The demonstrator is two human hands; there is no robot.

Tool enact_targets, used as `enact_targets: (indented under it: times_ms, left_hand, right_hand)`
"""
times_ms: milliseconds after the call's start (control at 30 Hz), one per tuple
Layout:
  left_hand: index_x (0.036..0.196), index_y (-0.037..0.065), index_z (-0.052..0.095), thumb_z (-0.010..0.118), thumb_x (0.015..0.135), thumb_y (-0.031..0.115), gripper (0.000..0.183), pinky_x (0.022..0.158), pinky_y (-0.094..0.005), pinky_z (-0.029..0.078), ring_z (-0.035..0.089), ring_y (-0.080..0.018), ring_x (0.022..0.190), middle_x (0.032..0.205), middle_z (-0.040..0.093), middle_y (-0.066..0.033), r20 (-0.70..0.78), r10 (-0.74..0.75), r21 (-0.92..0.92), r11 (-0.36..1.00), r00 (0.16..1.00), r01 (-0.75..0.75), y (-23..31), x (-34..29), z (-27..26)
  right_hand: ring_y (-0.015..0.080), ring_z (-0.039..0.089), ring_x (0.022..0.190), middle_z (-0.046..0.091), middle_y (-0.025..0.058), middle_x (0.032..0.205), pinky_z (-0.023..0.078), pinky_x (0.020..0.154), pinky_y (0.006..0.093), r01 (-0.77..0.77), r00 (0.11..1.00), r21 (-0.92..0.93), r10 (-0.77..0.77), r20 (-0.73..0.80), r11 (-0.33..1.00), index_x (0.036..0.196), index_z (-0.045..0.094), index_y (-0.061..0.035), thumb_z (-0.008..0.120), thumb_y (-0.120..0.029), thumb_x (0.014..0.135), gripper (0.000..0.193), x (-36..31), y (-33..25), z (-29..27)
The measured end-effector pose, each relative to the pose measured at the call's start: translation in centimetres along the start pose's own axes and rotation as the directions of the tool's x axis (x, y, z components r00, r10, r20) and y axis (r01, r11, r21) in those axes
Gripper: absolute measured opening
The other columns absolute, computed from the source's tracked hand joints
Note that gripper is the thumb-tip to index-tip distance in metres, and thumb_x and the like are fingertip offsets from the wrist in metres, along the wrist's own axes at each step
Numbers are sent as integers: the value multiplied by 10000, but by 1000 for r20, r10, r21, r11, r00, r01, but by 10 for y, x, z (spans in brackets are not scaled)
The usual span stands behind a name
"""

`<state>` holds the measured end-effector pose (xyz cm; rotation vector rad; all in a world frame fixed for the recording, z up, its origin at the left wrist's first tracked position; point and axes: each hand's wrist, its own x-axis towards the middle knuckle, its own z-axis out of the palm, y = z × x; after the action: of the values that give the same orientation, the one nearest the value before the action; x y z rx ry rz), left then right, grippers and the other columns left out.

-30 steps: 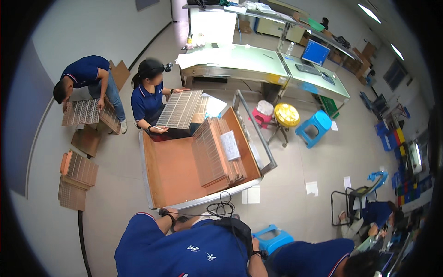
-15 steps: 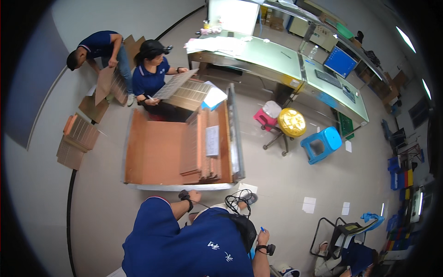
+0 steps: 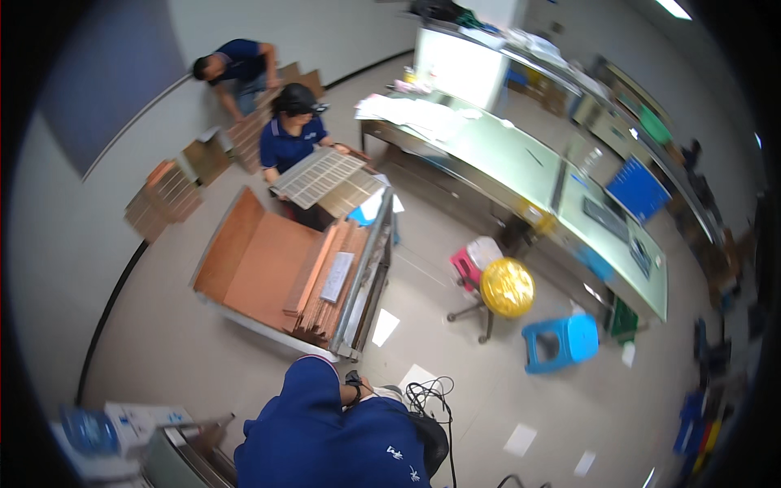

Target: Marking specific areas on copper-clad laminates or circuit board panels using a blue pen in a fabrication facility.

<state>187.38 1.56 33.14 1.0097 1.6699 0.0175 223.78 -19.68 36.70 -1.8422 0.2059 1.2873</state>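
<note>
My left hand (image 3: 364, 391), with a black band and device at the wrist, hangs close against my body, just off the near right corner of a wheeled cart (image 3: 355, 281). Its fingers are too blurred and small to read. My right hand is out of the picture. Inside the cart, lined with brown board, several brown panels (image 3: 313, 268) stand on edge along the right side, with a white paper sheet (image 3: 336, 277) on them. Behind the cart, a co-worker (image 3: 293, 138) holds a pale slotted panel (image 3: 317, 177) in both hands.
Another person (image 3: 236, 77) bends by the left wall near leaning panels (image 3: 167, 195). A yellow-covered stool (image 3: 507, 288), a blue stool (image 3: 561, 342) and a long workbench (image 3: 488, 154) stand to the right. Black cables (image 3: 429, 394) hang beside me. A blue water jug (image 3: 89, 431) is at lower left.
My view has turned and shifted, so the cart appears tilted and farther left. My left hand has come away from the cart's edge. My right hand, with a blue-tipped object, has left the picture.
</note>
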Motion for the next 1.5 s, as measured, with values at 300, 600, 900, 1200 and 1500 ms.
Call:
enact_targets:
  times_ms: [300, 600, 900, 1200, 1500]
  left_hand:
    - [895, 25, 697, 533, 773, 203, 271, 572, -308, 526, 641, -183, 596, 687, 666, -87, -122, -234, -70, 971, 965, 226, 74, 27, 80]
    - [905, 23, 697, 531, 776, 198, 273, 560, -307, 526, 642, -182, 599, 691, 666, -89, -199, 21, -204, 977, 980, -62, 292, 41, 227]
    - [855, 23, 665, 523, 814, 171, 209, 496, -312, 511, 634, -189, 600, 699, 642, -94, -109, -141, -201, 973, 984, 117, 402, 130, 293]
    - [818, 120, 708, 609, 801, 243, 159, 490, -405, 476, 670, -207, 727, 769, 688, -38, 314, 303, 949, -95, 900, -299, 583, 316, 408]
    - [1153, -46, 543, 487, 847, 67, 331, 560, -270, 503, 628, -196, 674, 839, 636, -121, 352, 407, -165, 913, 843, -372, 1020, 269, 662]
  right_hand:
    - [223, 433, 395, 438, 87, 530, 333, 350, 331, 47, 983, -133, -22, 183, 990, 666, 397, -117, 511, -207, 832, 220, 144, -186, -48]
    - [254, 449, 403, 433, 103, 515, 335, 354, 357, 129, 957, 221, -180, 227, 967, 630, 396, -118, 525, -217, 816, 247, 314, -359, -147]
    - [124, 412, 368, 434, 40, 505, 292, 321, 254, 262, 951, -39, -265, -160, 964, 723, 361, -92, 470, -187, 909, 235, 361, -445, -204]
    - [250, 427, 541, 416, 90, 600, 312, 411, 324, 332, 889, 402, -426, 169, 853, 738, 425, -189, 367, -381, 829, 220, 472, -458, -385]
    - [193, 579, 460, 578, 65, 581, 469, 385, 330, 130, 756, -41, -126, -642, 991, 768, 528, -83, 583, -141, 779, 81, 509, -519, -481]
